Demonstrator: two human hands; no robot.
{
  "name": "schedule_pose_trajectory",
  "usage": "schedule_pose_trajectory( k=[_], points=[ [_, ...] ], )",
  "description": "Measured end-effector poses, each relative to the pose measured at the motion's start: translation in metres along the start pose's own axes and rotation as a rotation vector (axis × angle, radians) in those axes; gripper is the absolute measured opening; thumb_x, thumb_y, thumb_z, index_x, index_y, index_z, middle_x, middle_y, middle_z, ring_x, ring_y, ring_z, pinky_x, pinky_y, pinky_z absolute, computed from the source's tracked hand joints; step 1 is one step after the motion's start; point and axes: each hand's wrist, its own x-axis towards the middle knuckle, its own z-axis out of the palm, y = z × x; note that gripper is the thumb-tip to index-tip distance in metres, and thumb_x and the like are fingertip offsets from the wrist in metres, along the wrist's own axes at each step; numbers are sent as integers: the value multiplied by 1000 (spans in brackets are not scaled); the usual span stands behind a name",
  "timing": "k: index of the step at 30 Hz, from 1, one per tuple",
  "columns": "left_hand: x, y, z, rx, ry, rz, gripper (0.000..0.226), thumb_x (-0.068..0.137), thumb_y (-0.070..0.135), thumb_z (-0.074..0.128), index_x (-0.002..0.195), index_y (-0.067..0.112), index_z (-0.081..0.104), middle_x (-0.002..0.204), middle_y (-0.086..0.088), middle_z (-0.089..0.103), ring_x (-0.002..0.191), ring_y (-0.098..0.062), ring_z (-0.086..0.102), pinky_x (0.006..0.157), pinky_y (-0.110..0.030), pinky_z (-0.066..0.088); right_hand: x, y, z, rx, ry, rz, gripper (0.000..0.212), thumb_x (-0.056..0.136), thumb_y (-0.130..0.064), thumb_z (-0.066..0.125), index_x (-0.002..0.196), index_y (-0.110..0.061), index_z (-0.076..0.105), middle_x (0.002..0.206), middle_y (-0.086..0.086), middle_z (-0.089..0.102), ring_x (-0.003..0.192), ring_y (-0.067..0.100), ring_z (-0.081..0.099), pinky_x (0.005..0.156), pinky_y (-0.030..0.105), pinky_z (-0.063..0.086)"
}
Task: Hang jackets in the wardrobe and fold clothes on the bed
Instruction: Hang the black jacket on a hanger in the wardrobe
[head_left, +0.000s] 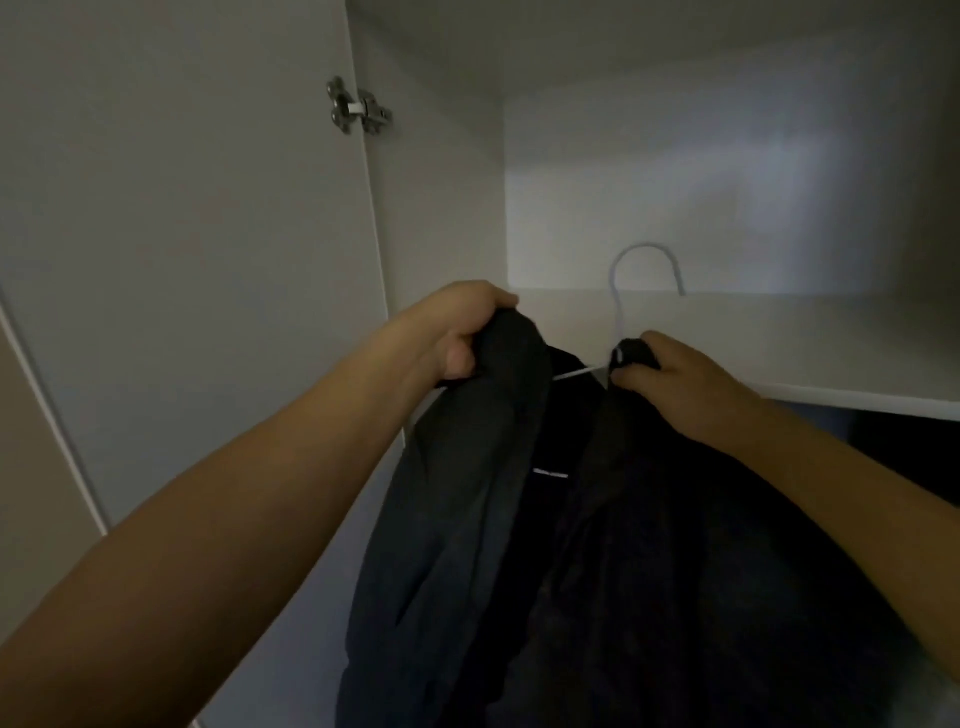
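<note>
The left hand is clenched round a bunched fold of a dark jacket at its left shoulder, thumb tucked under the cloth and fingers curled over the top. The right hand pinches the other side of the collar, fingers closed on a small dark wad of fabric just beside the neck of a white hanger. A thin white arm of that hanger shows between the two hands, running under the cloth, and its hook rises above them, in front of the upper compartment. The jacket hangs down from both grips, open at the front, with a small pale label visible inside below the collar. It is held up before a white wardrobe, level with the front edge of the shelf. To the left stands the open door, its metal hinge high on the inner edge.
</note>
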Motion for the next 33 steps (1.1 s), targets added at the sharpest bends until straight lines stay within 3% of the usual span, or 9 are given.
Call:
schedule_pose_trajectory(
  k=[3,7,12,15,18,22,25,28,33],
  points=[
    [-3,12,6,-32,-56,86,23,98,13,48,79,4,57,60,-11,64,51,-20,64,50,-28,57,9,-19,-7,655,-212,202,36,79,-47,54,84,-14,68,91,9,63,85,24,57,84,36,40],
    [4,24,-2,99,-17,198,17,97,20,51,87,8,58,73,-7,60,61,-17,59,59,-29,54,18,-19,-24,823,-310,92,42,63,-18,41,94,1,63,93,17,60,85,29,57,84,37,44],
    [10,29,-12,191,59,309,18,93,31,57,88,17,67,75,-2,72,68,-14,69,59,-23,55,28,-21,-30,416,-129,-10,22,79,-9,64,98,-1,60,99,20,65,93,34,63,88,44,50],
    [22,29,-2,313,170,461,24,96,23,47,83,12,63,82,-1,64,74,-14,60,53,-14,47,30,-23,-23,204,-113,35,70,50,-60,84,96,-19,50,95,1,63,86,16,64,69,30,51],
    [32,31,12,470,274,656,27,96,17,39,73,7,51,69,-7,49,65,-17,46,57,-25,41,34,-29,-14,210,-127,68,94,43,-64,84,117,-33,36,108,-4,59,94,11,63,70,23,52],
    [38,46,29,736,371,771,35,96,19,41,63,9,41,61,-3,45,61,-18,43,59,-31,34,40,-35,-16,213,-253,18,56,55,-50,87,105,-36,66,101,-14,70,90,4,67,70,13,51],
    [41,69,41,607,248,658,36,98,28,48,68,10,47,66,-3,46,62,-16,45,61,-28,38,45,-37,-24,205,-217,71,51,55,-50,87,100,-33,70,95,-13,72,81,-1,68,67,13,51],
    [39,92,46,454,115,465,35,94,39,59,103,5,61,94,-8,62,86,-21,62,74,-30,54,49,-32,-36,221,-202,137,47,59,-50,85,99,-30,70,96,-8,72,83,6,69,67,16,53],
    [32,99,43,328,18,382,16,92,15,60,93,2,70,91,-13,69,87,-27,67,67,-31,58,50,-26,-54,242,-153,184,40,66,-36,86,98,-17,72,84,-2,75,75,11,72,58,19,54]
  ],
)
